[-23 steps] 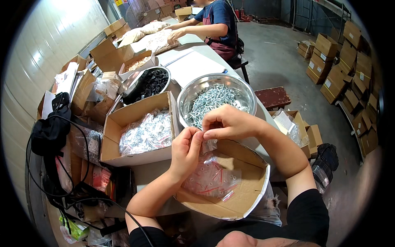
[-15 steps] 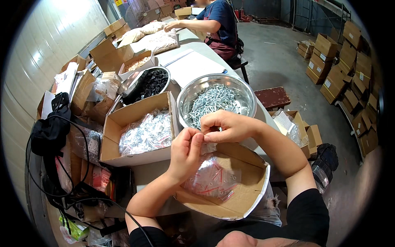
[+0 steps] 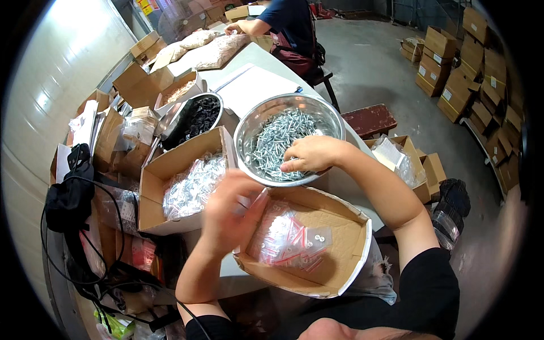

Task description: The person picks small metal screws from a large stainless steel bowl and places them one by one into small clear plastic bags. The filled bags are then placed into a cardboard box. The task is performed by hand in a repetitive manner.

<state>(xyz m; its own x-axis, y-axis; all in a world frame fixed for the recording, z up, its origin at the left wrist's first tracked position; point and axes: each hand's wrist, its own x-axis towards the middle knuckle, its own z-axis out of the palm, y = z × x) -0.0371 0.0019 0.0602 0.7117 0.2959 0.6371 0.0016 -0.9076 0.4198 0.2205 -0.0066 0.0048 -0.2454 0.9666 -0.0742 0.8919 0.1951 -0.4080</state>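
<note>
My right hand (image 3: 313, 154) reaches over the near rim of a shiny metal bowl (image 3: 335, 126), fingers curled down against a heap of silvery screws (image 3: 281, 131); what lies between the fingertips is hidden. My left hand (image 3: 226, 212) is smeared by motion above the left rim of a shallow cardboard tray (image 3: 345, 243), so its fingers cannot be read. Inside that tray lie small clear zip bags (image 3: 277, 241) with red strips, some holding small pale round pieces. Left of the bowl, a deeper cardboard box (image 3: 154, 190) holds many filled clear bags (image 3: 195, 184).
Behind the box stands a metal container of black parts (image 3: 199, 119). White paper (image 3: 258, 84) and pale full sacks (image 3: 215, 52) lie farther along the table. A co-worker (image 3: 289, 28) sits at the far end. Right, a dark red bench (image 3: 369, 120) and stacked cartons (image 3: 459, 93) stand on the floor.
My hands, pinched together above the tray's far edge before, have come apart. The right has moved onto the screws in the bowl; the left has swung left and down. The view has shifted slightly.
</note>
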